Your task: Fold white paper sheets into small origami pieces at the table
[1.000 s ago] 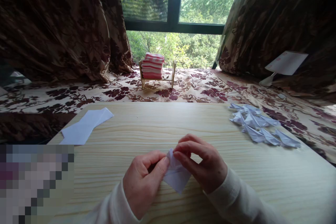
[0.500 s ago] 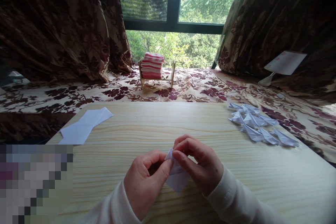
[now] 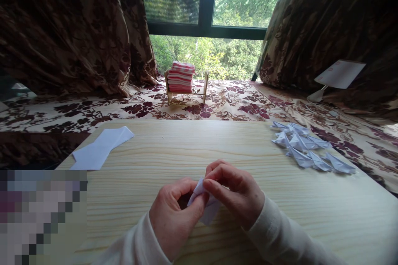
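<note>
A small folded sheet of white paper (image 3: 211,213) is held between both hands over the near middle of the table. My left hand (image 3: 178,215) pinches it from the left, thumb laid across its face. From the right, my right hand (image 3: 236,192) grips the upper part with thumb and fingertips. The fingers cover much of the paper, so its full shape is hidden. Several folded white paper pieces (image 3: 300,143), pointed like little boats, lie grouped at the table's right. Flat white paper sheets (image 3: 96,149) overlap at the left.
The pale wooden table (image 3: 174,145) meets a flower-patterned cloth (image 3: 139,107) at its back edge. On that cloth stand a small wooden rack (image 3: 203,91) with folded red-and-white cloths (image 3: 180,78) and a white lamp (image 3: 338,74). A pixelated patch hides the lower left.
The paper has turned between my fingers, and a flap now shows left of my left thumb. My left hand has shifted slightly right; my right hand keeps nearly the same place.
</note>
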A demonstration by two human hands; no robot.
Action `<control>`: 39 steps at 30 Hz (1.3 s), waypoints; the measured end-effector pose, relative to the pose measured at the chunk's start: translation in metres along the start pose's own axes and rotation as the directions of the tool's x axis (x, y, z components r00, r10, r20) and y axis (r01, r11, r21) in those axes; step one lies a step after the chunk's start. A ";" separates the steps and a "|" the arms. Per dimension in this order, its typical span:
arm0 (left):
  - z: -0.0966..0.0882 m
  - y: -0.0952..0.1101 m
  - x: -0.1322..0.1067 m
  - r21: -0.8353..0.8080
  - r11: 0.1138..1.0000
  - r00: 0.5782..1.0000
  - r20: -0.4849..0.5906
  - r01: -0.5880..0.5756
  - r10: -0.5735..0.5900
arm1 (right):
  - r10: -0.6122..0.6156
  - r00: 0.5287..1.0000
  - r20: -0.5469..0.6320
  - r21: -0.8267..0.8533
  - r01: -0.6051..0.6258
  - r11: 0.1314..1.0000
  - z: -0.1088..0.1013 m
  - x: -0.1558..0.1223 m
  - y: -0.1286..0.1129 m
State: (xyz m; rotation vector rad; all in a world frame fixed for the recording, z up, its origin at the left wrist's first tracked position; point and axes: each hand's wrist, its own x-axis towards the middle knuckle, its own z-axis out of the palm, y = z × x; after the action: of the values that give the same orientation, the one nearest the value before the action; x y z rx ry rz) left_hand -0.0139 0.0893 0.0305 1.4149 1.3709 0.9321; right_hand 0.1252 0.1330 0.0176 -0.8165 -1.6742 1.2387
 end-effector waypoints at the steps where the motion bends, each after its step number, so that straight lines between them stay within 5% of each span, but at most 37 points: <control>1: -0.001 0.000 0.000 -0.005 1.000 1.000 -0.002 0.008 -0.008 | 0.035 0.999 0.014 0.011 -0.035 0.999 -0.001 0.000 0.000; 7: -0.004 -0.001 0.001 -0.013 1.000 1.000 -0.005 0.004 -0.004 | 0.198 0.972 0.126 -0.032 -0.195 0.980 -0.003 -0.001 -0.002; 16: -0.006 0.001 0.000 0.062 0.995 0.997 -0.001 -0.072 0.072 | 0.092 0.986 0.140 -0.068 -0.083 0.994 -0.001 -0.002 -0.004; 25: -0.003 -0.001 0.003 0.126 0.992 1.000 0.010 -0.022 0.021 | -0.022 0.992 0.121 -0.261 0.053 0.964 -0.003 -0.001 -0.008; 33: -0.003 0.003 0.003 -0.101 0.986 0.988 0.095 0.132 -0.123 | 0.122 0.992 -0.021 -0.029 -0.122 0.992 -0.002 0.000 -0.003; 39: -0.007 0.005 0.002 -0.311 0.938 0.972 0.218 0.150 -0.083 | 0.217 0.973 -0.080 0.145 -0.204 0.968 -0.001 0.000 -0.005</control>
State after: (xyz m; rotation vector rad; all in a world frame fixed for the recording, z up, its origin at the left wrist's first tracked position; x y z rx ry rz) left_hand -0.0187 0.0923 0.0367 1.1290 1.0789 0.8653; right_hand 0.1261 0.1318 0.0224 -0.9726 -1.4377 1.4196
